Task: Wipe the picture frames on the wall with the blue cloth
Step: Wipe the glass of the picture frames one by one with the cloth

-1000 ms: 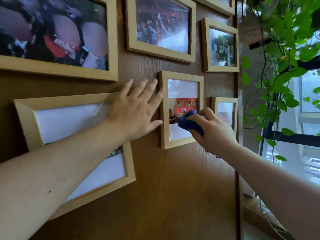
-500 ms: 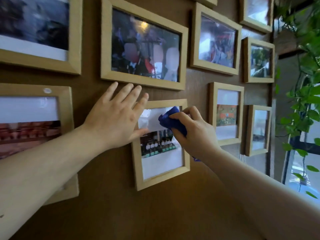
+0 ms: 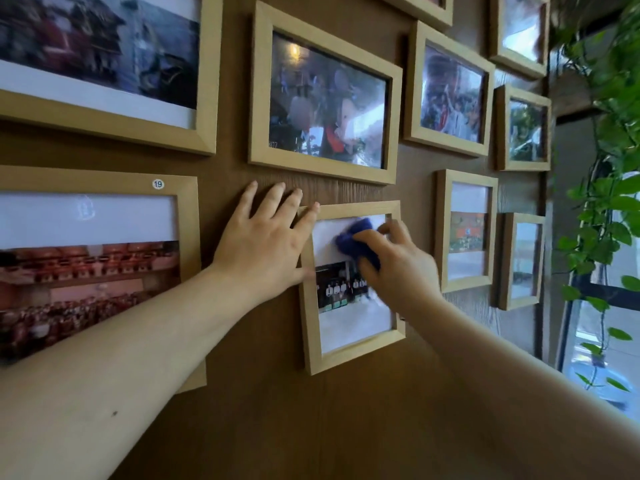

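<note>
Several light wooden picture frames hang on a brown wood-grain wall (image 3: 346,427). My right hand (image 3: 398,268) grips a bunched blue cloth (image 3: 353,240) and presses it on the glass of a small upright frame (image 3: 353,355), near its top. My left hand (image 3: 266,244) lies flat on the wall with fingers spread, its thumb and little finger touching that frame's left edge. The cloth and hand hide part of the photo.
A large frame marked 19 (image 3: 97,258) hangs at the left, a landscape frame (image 3: 325,102) just above my hands, and smaller frames (image 3: 465,230) to the right. A trailing green plant (image 3: 602,209) and a window (image 3: 609,327) stand at the right edge.
A second ago I wiped the frame further right; both hands then shifted left to this small frame. The cloth now rubs slightly right and lower on its glass, blurred by motion.
</note>
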A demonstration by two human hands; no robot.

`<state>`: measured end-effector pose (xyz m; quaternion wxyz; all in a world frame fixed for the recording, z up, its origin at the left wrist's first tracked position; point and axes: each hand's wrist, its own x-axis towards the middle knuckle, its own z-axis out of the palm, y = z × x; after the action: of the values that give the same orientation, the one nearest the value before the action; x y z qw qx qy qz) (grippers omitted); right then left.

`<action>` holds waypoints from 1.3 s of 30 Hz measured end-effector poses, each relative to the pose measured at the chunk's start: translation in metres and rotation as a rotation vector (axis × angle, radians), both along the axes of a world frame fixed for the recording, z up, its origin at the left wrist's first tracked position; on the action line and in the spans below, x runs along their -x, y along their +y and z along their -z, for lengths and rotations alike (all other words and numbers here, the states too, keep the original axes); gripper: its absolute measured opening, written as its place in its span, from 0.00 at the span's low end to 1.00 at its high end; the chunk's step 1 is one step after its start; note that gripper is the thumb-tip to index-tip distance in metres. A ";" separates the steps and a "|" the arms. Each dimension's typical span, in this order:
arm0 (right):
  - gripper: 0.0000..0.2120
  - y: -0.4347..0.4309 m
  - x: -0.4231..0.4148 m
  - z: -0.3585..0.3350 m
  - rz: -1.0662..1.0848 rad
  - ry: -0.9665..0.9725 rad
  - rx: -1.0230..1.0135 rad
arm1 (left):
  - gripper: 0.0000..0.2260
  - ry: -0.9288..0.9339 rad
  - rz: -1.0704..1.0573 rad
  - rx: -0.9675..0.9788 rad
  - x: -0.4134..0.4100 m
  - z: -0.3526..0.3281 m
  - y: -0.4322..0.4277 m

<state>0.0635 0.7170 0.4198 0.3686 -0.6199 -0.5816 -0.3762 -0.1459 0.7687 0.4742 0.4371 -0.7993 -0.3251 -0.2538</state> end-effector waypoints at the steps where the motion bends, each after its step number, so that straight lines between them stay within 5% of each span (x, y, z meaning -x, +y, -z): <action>1: 0.15 -0.001 -0.009 0.000 0.040 0.074 -0.010 | 0.42 0.000 0.000 0.002 0.000 0.001 0.001; 4: 0.14 -0.002 -0.010 -0.002 0.022 0.173 -0.033 | 0.41 0.002 0.013 0.001 0.000 0.002 0.001; 9: 0.17 -0.002 0.017 0.003 -0.106 -0.129 0.014 | 0.39 -0.002 0.038 -0.005 0.000 0.002 0.004; 15: 0.13 -0.005 -0.011 0.012 0.123 0.069 0.009 | 0.40 -0.001 0.043 -0.015 0.000 0.004 0.005; 21: 0.16 -0.013 0.018 0.029 -0.095 -0.301 0.190 | 0.40 -0.007 0.044 -0.031 -0.001 0.005 0.006; 26: 0.14 -0.012 -0.011 0.027 0.085 -0.021 0.108 | 0.40 -0.001 0.030 -0.020 -0.002 0.006 0.004; 32: 0.16 -0.011 0.023 0.037 -0.085 -0.242 0.179 | 0.40 -0.009 0.047 -0.034 -0.002 0.006 0.008; 37: 0.14 -0.015 -0.009 0.038 0.074 0.054 0.121 | 0.41 0.000 0.038 -0.031 -0.002 0.007 0.008; 39: 0.15 -0.016 -0.007 0.046 0.068 0.036 0.142 | 0.41 0.002 0.035 -0.033 -0.002 0.007 0.008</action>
<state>0.0708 0.7008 0.3736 0.3210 -0.6704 -0.5790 -0.3351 -0.1438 0.7769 0.4671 0.4460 -0.7977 -0.3066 -0.2660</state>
